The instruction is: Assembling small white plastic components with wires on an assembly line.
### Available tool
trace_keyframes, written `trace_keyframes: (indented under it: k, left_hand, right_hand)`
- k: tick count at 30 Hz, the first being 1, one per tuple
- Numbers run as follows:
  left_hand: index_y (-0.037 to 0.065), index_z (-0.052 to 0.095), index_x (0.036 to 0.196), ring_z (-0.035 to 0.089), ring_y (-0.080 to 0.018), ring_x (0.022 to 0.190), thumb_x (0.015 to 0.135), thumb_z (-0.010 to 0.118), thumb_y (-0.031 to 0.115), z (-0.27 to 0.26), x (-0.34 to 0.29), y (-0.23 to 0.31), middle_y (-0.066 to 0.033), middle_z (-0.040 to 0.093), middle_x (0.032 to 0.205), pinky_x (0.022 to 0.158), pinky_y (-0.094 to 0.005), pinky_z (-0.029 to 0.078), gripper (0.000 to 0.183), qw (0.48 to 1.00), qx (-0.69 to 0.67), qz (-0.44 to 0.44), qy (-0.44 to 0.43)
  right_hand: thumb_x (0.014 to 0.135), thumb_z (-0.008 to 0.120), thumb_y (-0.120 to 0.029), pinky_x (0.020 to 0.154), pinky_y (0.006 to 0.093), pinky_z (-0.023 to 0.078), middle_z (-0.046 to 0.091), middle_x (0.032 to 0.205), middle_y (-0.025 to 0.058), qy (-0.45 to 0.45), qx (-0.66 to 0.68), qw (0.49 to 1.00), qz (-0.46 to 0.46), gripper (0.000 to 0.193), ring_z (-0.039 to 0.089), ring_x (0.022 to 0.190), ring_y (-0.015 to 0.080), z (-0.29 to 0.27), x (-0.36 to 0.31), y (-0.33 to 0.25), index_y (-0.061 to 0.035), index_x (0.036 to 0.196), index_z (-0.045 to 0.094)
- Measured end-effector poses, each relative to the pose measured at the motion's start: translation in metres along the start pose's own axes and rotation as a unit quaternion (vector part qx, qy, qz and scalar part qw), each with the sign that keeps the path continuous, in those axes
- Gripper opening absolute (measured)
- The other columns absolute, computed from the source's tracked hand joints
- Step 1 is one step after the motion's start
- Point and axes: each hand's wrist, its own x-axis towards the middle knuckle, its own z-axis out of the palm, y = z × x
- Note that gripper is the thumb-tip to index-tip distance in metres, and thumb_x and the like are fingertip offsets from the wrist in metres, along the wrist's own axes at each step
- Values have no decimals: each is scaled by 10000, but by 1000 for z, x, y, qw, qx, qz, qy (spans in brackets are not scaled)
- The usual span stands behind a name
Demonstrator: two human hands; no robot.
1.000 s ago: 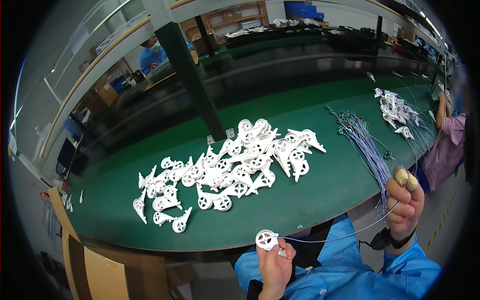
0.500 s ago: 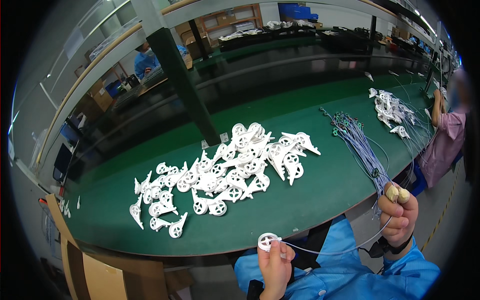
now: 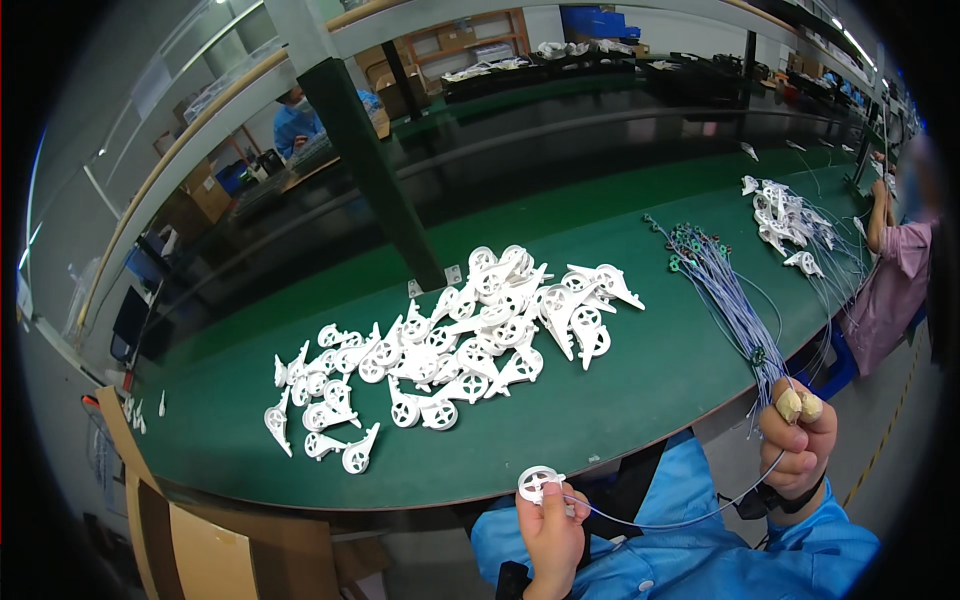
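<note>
My left hand is closed on a white plastic part with a round spoked head, held just off the table's front edge. Its lower portion is hidden by my fingers. From this part a thin grey cable sags across my lap to my right hand, which is closed around it. Yellowish covers sit on two fingertips of that hand. Right behind it, a bundle of similar cables with small green ends lies on the table. A large pile of matching white parts spreads over the table's middle.
The green table curves along in front of me, with a dark green post rising from it. At right, a person in a pink sleeve sits near another heap of white parts with cables. Cardboard stands at the lower left.
The cable between my hands hangs slightly lower. Both hands keep their grip and almost the same place; the whole view has shifted a little.
</note>
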Motion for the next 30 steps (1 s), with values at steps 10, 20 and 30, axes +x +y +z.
trace_keyframes:
  k: [10,20,30]
  left_hand:
    - [16,388,1051,509,-108,571,963,398,129,-3,-8,4,-86,538,752,484,-212,381,143,991,131,27,-8]
    - [23,413,1076,507,-109,551,946,424,112,-16,-22,13,-70,549,740,479,-216,365,158,988,155,4,19]
    - [51,365,1305,529,-138,674,921,454,114,8,-56,32,-86,542,919,551,-236,425,399,985,156,53,49]
  right_hand:
    - [987,296,-246,447,304,376,474,768,123,-94,-160,969,-163,210,514,528,188,-22,3,16,-50,962,367]
    - [985,338,-273,498,338,412,468,772,105,-147,-94,961,-213,208,525,550,215,-23,12,27,-68,963,367]
    - [896,548,-265,649,379,454,548,933,200,-135,-59,987,-57,316,585,747,275,-45,31,83,-73,1138,484]
